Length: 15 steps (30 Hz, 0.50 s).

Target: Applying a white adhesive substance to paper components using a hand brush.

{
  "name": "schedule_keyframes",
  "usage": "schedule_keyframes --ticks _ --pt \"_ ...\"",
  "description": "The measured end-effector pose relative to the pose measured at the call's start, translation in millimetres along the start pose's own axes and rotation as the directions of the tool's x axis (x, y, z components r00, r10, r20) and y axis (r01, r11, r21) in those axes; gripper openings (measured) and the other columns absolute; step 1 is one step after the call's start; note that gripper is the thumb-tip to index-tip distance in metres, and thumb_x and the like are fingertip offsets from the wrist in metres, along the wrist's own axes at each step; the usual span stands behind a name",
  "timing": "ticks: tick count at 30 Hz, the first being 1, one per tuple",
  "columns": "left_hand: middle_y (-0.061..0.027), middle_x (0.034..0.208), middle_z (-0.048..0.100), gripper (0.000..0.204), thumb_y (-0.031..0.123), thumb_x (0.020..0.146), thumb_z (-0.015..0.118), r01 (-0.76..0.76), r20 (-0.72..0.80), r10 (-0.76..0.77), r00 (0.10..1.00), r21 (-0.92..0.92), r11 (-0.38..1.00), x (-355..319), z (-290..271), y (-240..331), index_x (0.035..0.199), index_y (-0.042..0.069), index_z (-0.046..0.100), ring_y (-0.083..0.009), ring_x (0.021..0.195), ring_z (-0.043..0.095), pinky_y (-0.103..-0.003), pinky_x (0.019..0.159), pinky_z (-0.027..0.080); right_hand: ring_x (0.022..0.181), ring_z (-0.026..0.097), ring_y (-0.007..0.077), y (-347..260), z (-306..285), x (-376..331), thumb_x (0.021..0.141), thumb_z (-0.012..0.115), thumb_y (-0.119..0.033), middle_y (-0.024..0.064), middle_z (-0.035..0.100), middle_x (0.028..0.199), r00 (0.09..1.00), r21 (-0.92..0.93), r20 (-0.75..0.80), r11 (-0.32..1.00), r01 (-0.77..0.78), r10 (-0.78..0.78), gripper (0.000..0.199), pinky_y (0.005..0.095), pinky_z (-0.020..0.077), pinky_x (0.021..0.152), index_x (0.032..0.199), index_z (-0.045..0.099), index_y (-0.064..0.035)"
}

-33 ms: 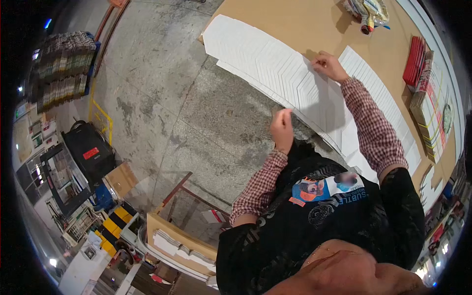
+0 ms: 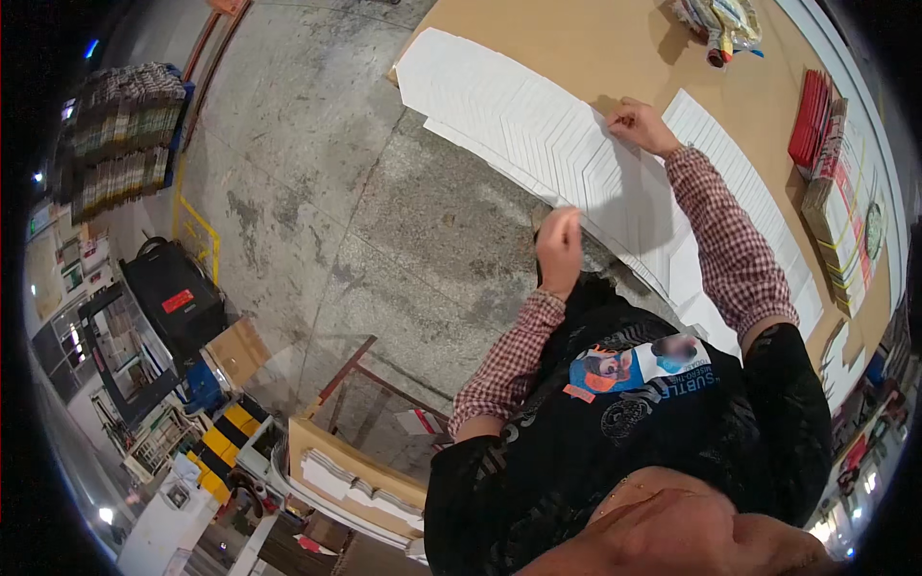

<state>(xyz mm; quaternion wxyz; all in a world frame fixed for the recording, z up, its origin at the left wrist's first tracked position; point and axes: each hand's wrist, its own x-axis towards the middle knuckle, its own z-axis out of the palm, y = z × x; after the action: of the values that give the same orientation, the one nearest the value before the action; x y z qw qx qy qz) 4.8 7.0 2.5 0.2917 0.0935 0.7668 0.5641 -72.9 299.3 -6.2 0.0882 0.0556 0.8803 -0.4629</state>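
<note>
A long row of white paper sheets (image 2: 538, 115), overlapping like steps, lies along the near edge of a tan table (image 2: 567, 43). My left hand (image 2: 558, 248) is closed in a loose fist at the row's near edge; whatever its fingers hold, if anything, is hidden. Over the far edge of the row, my right hand (image 2: 642, 127) is closed with fingertips pressed together, and I cannot make out anything between them. A second fan of white sheets (image 2: 715, 144) spreads beside my right forearm.
Red packets (image 2: 812, 115) and strapped printed bundles (image 2: 836, 216) rest at the table's right side. A plastic bag (image 2: 722, 29) sits at the far end. On the left stand a stacked pallet (image 2: 125, 139), a black bin (image 2: 173, 288) and a cardboard box (image 2: 237, 353).
My left hand has shifted slightly right and up, with its fingers turned a little. My right hand stays almost in place. The sheets look unchanged.
</note>
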Motion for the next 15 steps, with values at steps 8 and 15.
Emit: schedule_keyframes --ticks 8,15 --pt "-0.0227 0.144 0.027 0.069 0.023 0.081 0.065 -0.357 0.160 0.341 0.926 0.659 0.662 32.1 8.6 11.4 0.136 -0.004 0.031 -0.0383 0.136 0.021 -0.046 0.109 0.022 0.069 0.055 0.0175 -17.2 2.8 10.6 0.075 0.071 -0.008 0.0064 0.053 0.077 0.996 -0.076 -0.028 0.994 0.084 -0.086 0.016 0.0286 0.0457 0.064 0.085 0.064 0.0006" --pt "-0.0210 0.145 0.028 0.074 0.024 0.080 0.066 -0.389 0.178 0.376 0.909 0.686 0.615 36.8 9.5 5.0 0.138 -0.003 0.029 -0.0353 0.137 0.022 -0.046 0.110 0.022 0.065 0.056 0.0176 14.9 1.3 -15.6 0.085 0.063 -0.038 0.0080 0.059 0.066 0.964 -0.091 0.073 0.965 -0.247 0.254 0.039 0.0300 0.0447 0.062 0.088 0.064 0.0010"
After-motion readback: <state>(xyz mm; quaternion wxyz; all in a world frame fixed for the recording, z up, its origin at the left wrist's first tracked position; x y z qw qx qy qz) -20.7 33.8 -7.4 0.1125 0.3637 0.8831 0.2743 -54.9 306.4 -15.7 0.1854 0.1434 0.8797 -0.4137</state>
